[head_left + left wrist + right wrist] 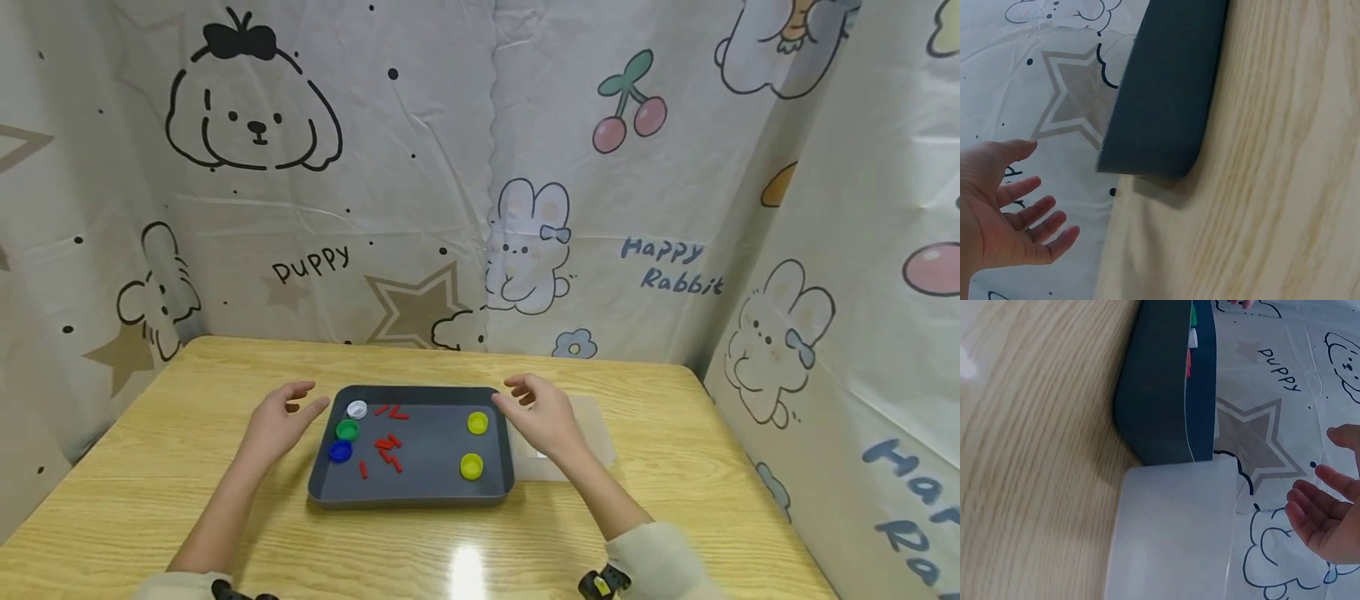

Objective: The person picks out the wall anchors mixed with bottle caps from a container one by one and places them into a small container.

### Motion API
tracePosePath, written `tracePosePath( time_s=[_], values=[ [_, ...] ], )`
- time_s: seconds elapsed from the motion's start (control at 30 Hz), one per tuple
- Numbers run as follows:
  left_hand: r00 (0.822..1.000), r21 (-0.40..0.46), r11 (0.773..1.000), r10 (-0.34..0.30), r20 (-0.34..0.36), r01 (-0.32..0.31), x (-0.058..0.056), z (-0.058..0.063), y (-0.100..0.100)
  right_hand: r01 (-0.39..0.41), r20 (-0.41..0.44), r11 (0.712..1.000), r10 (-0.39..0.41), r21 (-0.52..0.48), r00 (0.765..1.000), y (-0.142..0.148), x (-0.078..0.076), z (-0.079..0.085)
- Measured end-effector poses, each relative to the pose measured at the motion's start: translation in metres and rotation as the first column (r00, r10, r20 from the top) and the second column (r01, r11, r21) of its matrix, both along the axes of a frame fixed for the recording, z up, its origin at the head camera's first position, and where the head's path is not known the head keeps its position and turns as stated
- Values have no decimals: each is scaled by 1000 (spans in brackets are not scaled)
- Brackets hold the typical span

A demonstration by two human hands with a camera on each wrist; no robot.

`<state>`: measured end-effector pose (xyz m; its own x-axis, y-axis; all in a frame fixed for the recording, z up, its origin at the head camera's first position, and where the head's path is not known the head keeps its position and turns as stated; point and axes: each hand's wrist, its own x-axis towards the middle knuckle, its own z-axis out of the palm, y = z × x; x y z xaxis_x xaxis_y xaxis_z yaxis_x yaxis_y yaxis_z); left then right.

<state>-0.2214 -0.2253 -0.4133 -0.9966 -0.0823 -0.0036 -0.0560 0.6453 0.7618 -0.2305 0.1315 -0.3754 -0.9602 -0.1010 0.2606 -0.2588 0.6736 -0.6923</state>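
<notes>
A dark grey tray [427, 483] lies on the wooden table between the two hands. My left hand [279, 423] hovers by the tray's left edge, fingers relaxed and holding nothing. At the right edge, above a whitish translucent box [596, 425], hangs my right hand [546, 417], also holding nothing. Inside the tray a white cap [357, 409], a green cap [347, 430] and a blue cap [341, 451] line the left side. Several small red sticks [384, 444] are scattered left of centre. Toward the right sit two yellow caps [477, 423], one nearer than the other.
The wooden table [375, 550] runs out around the tray on all sides. A patterned cloth [420, 167] with cartoon drawings hangs behind the table and along both sides. In the right wrist view the translucent box [1172, 531] stands against the tray's end.
</notes>
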Motion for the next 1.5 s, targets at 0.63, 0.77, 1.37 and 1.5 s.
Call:
tracePosePath(
  time_s=[0.63, 0.77, 1.37, 1.5],
  values=[
    [997, 124, 992, 18, 77, -27, -9, -30, 4, -187, -10, 982, 187, -15, 982, -43, 8, -24],
    [995, 159, 987, 20, 95, -35, -6, -33, 5, -219, 5, 976, 219, 6, 976, -56, 11, -32],
    [997, 137, 990, 20, 76, -30, -5, -43, 10, -291, 96, 949, 281, 118, 955, -100, 13, -67],
    [997, 129, 991, 20, 77, -30, -6, -46, 9, -284, 126, 950, 269, 128, 955, -105, 12, -71]
  ],
)
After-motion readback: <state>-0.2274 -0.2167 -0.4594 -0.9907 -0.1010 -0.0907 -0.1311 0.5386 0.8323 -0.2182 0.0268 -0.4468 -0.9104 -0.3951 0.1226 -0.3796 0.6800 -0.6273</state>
